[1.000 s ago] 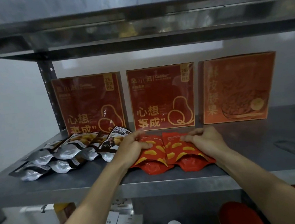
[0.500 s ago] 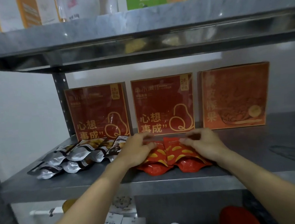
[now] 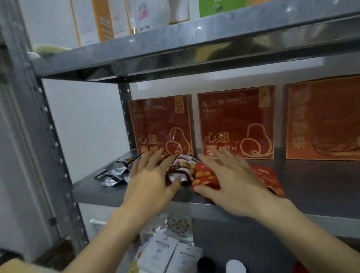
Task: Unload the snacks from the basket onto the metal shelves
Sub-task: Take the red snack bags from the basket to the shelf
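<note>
I am at the tidying end of one unloading round, as I judge it: the snacks lie on the middle shelf [image 3: 329,180] and I grip none of them. My left hand [image 3: 151,182] is spread flat, palm down, fingers straight and fanned over the silver-and-brown packets [image 3: 113,176], which trail off toward ten o'clock from it. My right hand [image 3: 229,177] is just as open, fingers splayed over the red packets [image 3: 205,175]; one of these pokes out from under it at four o'clock. With the blur I cannot tell whether my palms press the packets or hover just above them. At twelve o'clock, along the back of the shelf, stand two red boxes [image 3: 161,129] and an orange box [image 3: 333,120], upright and just behind the packets. The basket is out of view, so I cannot say how many snacks are left in it. The next move, I reckon, calls for lifting both hands clear without dragging the slippery packets over the front edge, then turning back to the basket.
</note>
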A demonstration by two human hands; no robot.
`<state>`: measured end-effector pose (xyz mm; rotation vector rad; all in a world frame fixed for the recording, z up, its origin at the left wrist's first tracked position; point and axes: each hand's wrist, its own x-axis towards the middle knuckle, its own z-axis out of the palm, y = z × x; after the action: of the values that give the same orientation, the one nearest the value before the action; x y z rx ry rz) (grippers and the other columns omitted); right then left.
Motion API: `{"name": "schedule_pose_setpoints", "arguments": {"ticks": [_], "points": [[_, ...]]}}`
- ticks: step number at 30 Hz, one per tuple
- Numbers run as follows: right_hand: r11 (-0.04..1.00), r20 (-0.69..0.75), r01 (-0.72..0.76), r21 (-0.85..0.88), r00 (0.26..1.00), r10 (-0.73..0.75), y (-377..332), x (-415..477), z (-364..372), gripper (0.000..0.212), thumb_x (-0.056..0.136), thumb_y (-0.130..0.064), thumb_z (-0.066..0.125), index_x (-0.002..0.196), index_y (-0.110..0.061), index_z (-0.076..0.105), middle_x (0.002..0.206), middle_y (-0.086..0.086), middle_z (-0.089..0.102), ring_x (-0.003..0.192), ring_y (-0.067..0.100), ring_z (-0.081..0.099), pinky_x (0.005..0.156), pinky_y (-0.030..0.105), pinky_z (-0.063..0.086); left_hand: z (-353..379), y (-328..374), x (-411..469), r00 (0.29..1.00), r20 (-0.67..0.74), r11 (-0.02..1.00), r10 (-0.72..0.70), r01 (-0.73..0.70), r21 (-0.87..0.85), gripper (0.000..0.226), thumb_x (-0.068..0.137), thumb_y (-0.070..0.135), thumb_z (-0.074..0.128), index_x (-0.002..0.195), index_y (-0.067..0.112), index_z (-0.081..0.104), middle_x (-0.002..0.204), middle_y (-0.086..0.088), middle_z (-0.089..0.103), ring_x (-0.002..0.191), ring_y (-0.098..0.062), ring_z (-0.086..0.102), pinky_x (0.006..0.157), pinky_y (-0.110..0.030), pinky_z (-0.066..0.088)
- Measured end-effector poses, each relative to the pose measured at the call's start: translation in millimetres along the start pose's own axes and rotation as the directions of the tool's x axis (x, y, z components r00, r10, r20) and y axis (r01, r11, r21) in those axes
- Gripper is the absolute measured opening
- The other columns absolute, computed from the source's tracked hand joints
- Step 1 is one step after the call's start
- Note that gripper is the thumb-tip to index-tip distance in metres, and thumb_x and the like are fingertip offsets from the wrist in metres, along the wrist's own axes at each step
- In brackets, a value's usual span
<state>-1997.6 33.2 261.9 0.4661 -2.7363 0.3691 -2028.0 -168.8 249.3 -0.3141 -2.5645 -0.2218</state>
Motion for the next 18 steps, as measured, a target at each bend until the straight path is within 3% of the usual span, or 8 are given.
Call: {"name": "schedule_pose_setpoints", "arguments": {"ticks": [6, 9, 15, 18], "points": [[0.985, -0.08, 0.17, 0.005, 0.982, -0.169, -88, -5, 39, 0.076, 0.094, -0.066, 0.037, 0.156, -0.034, 0.006, 0.164, 0.003, 0.004, 0.151, 0.022, -0.002, 0.122, 0.042, 0.001, -37, -66, -79, 0.985, -0.069, 0.98, -0.159, 0.166, 0.113, 0.064, 0.094, 0.059, 0.04, 0.152, 0.037, 0.023, 0.162, 0.004, 0.015, 0.15, -0.023, 0.009, 0.122, -0.043, 0.008], [0.962, -0.063, 0.266, 0.064, 0.963, -0.263, -146, -12, 64, 0.076, 0.094, -0.065, 0.037, 0.156, -0.034, 0.004, 0.165, 0.001, 0.001, 0.151, 0.02, -0.003, 0.122, 0.041, 0.002, -57, -105, -128, 0.96, -0.14, 0.96, -0.241, 0.257, 0.111, 0.066, 0.091, 0.062, 0.034, 0.151, 0.034, 0.028, 0.162, 0.004, 0.016, 0.15, -0.024, 0.009, 0.121, -0.046, 0.007], [0.865, -0.034, 0.413, 0.283, 0.906, -0.422, -299, -31, 118, 0.076, 0.093, -0.063, 0.044, 0.155, -0.034, 0.011, 0.164, -0.001, 0.012, 0.15, 0.017, 0.009, 0.119, 0.035, 0.009, -110, -213, -255, 0.862, -0.215, 0.857, -0.458, 0.493, 0.15, 0.063, 0.094, 0.056, 0.044, 0.151, 0.038, 0.025, 0.163, 0.002, 0.013, 0.15, -0.022, 0.008, 0.122, -0.045, 0.007], [0.806, 0.0, 0.463, 0.369, 0.867, -0.499, -380, -47, 150, 0.075, 0.093, -0.063, 0.043, 0.155, -0.036, 0.01, 0.163, -0.005, 0.013, 0.148, 0.014, 0.012, 0.119, 0.033, 0.01, -134, -270, -324, 0.803, -0.238, 0.797, -0.547, 0.586, 0.145, 0.062, 0.091, 0.059, 0.039, 0.149, 0.036, 0.033, 0.161, 0.0, 0.019, 0.149, -0.024, 0.015, 0.12, -0.046, 0.014]]}}
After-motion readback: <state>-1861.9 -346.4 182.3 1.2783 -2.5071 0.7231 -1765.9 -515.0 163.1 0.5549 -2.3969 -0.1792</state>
